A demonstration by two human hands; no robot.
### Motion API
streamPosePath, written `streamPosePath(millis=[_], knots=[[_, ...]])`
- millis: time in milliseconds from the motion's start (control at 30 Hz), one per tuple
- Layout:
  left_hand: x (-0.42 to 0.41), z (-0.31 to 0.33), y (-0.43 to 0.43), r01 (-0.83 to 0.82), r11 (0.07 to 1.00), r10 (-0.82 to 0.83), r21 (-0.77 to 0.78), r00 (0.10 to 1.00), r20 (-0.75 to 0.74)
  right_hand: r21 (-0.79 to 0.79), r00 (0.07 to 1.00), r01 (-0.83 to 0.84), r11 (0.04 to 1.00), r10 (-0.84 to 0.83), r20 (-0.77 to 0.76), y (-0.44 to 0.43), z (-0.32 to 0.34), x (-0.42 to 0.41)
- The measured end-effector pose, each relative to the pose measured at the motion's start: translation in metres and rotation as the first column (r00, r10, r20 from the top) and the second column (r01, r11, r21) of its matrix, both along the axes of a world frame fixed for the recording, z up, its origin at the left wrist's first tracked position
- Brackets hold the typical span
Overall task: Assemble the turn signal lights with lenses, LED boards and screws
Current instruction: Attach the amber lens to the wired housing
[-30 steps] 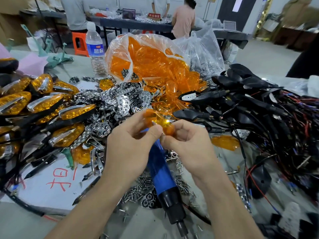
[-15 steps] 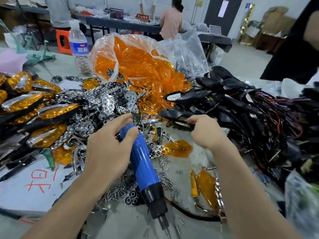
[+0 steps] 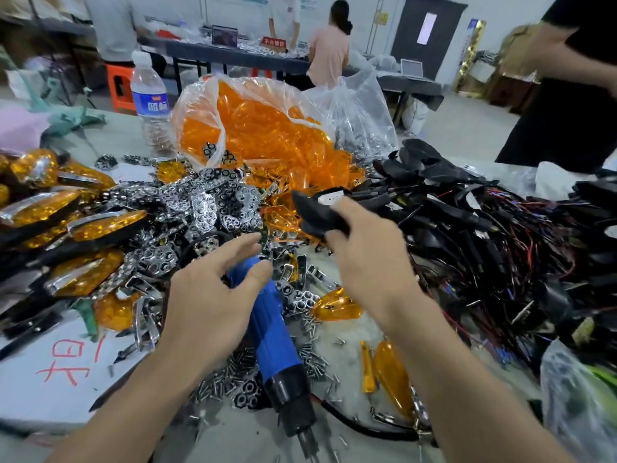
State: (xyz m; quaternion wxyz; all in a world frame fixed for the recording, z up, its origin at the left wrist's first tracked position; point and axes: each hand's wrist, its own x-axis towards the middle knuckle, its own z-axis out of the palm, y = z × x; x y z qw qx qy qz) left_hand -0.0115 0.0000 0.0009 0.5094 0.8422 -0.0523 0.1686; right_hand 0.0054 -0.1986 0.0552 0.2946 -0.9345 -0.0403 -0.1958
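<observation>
Over the middle of the counter (image 3: 233, 442), beside the black pile (image 3: 467, 228) on its right side, the right hand (image 3: 364, 262) grips a black housing (image 3: 317, 212), likely to bring it in for fitting, where earlier it reached into that pile, while the left hand (image 3: 213, 302), then gripping the blue screwdriver (image 3: 270, 329), spreads its fingers (image 3: 237, 246) loosely over it.

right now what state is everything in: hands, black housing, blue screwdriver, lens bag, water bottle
black housing: held off the table
blue screwdriver: lying down, bit toward the person
lens bag: open, lenses spilling
water bottle: upright, capped
left hand: open over blue screwdriver
right hand: gripping black housing
</observation>
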Motion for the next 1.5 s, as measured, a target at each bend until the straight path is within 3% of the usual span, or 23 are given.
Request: streamPosePath(millis=[67, 167, 267, 367, 500, 767, 900, 1067, 1400, 1500], knots=[[0.000, 0.001, 0.001, 0.054, 0.985, -0.057, -0.162, 0.998, -0.017, -0.118, 0.990, -0.101, 0.988, 0.111, 0.086, 0.027, -0.001, -0.016], [0.003, 0.002, 0.002, 0.050, 0.932, -0.070, -0.358, 0.997, -0.044, -0.227, 0.969, -0.108, 0.968, 0.153, 0.192, 0.055, -0.011, -0.028], [0.011, 0.003, 0.009, 0.040, 0.895, -0.084, -0.444, 0.993, -0.081, -0.153, 0.972, -0.197, 0.968, 0.213, 0.096, 0.070, -0.027, -0.030], [0.021, 0.001, 0.019, -0.007, 0.861, -0.071, -0.508, 0.988, -0.135, 0.027, 0.963, -0.266, 0.964, 0.264, 0.058, 0.074, -0.028, -0.033], [0.025, 0.003, 0.022, -0.036, 0.789, -0.086, -0.613, 0.982, -0.169, 0.149, 0.961, -0.149, 0.978, 0.178, -0.212, 0.059, -0.021, -0.032], [0.021, 0.005, 0.020, 0.000, 0.814, -0.124, -0.581, 0.977, -0.173, 0.251, 0.925, -0.182, 0.951, 0.253, -0.285, 0.061, -0.013, -0.045], [0.019, 0.007, 0.018, 0.068, 0.829, -0.190, -0.556, 0.968, -0.164, 0.358, 0.972, -0.082, 0.930, 0.154, -0.179, 0.060, -0.019, -0.036], [0.021, 0.006, 0.016, 0.091, 0.834, -0.208, -0.544, 0.965, -0.158, 0.615, 0.952, -0.072, 0.785, 0.238, -0.192, 0.080, -0.023, -0.016], [0.025, 0.000, 0.020, 0.060, 0.806, -0.197, -0.589, 0.965, -0.171, 0.555, 0.982, -0.056, 0.830, 0.146, -0.119, 0.101, -0.033, 0.012], [0.029, -0.001, 0.026, 0.025, 0.818, -0.169, -0.574, 0.965, -0.199, 0.652, 0.958, -0.040, 0.757, 0.215, -0.191, 0.102, -0.026, 0.022]])
